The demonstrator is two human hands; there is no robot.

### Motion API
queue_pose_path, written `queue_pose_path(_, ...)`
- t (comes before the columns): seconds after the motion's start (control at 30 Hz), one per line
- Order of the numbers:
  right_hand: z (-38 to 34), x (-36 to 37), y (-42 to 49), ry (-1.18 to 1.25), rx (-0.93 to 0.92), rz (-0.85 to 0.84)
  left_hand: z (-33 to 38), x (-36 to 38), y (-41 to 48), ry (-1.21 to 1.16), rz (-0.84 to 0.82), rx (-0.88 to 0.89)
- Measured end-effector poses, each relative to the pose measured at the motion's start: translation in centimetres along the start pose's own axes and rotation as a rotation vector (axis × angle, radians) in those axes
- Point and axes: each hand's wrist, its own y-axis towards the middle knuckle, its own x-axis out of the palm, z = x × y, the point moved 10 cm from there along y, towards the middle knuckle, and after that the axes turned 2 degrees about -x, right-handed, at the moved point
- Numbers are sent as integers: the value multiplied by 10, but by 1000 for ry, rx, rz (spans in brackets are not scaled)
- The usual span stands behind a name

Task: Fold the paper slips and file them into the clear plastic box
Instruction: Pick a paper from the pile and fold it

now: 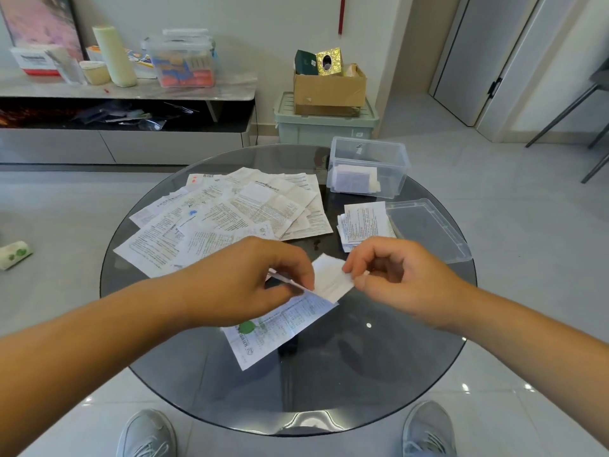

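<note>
A printed paper slip [283, 328] with a green logo is held just above the round glass table [379, 374]. Its upper part is bent over into a white flap between my hands. My left hand [244, 282] pinches the slip at the crease. My right hand [398, 278] pinches the flap's right corner between thumb and forefinger. A spread of unfolded slips [227, 216] covers the far left of the table. A small stack of folded slips [362, 222] lies at the right. The clear plastic box [369, 166] stands open behind that stack, with folded slips inside.
The box's clear lid [428, 229] lies to the right of the folded stack. Beyond the table are a green crate with a cardboard box [329, 90] on it and a low cabinet [125, 90] with clutter. A small packet [14, 255] lies on the floor at the left.
</note>
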Motion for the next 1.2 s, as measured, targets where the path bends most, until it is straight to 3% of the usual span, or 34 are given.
queue_pose_path(0.2, 0, 30, -2, -372, 16, -129, 5, 15, 11, 22, 50, 12)
queue_pose_path(0.43, 22, 17, 8, -434, 122, 56, -13, 34, 19, 139, 87, -63)
queue_pose_path(0.53, 29, 14, 9, -459, 150, 43, -23, 34, 16, 275, 55, -26)
queue_pose_path(0.73, 31, 16, 12, -477, 164, 3, -36, 37, 12, 234, -73, -15)
queue_pose_path(0.83, 19, 19, 13, -578, 50, -32, -34, 36, 15, 253, -58, 7)
queue_pose_path(0.97, 6, 40, 6, -748, -147, -157, -18, 34, 19, 416, -5, 163)
queue_pose_path(1.03, 6, 41, 3, -761, -155, -189, -12, 36, 19, 443, -31, 211)
queue_pose_path(1.2, 9, 39, 3, -750, -93, -178, -18, 38, 18, 379, -91, 134)
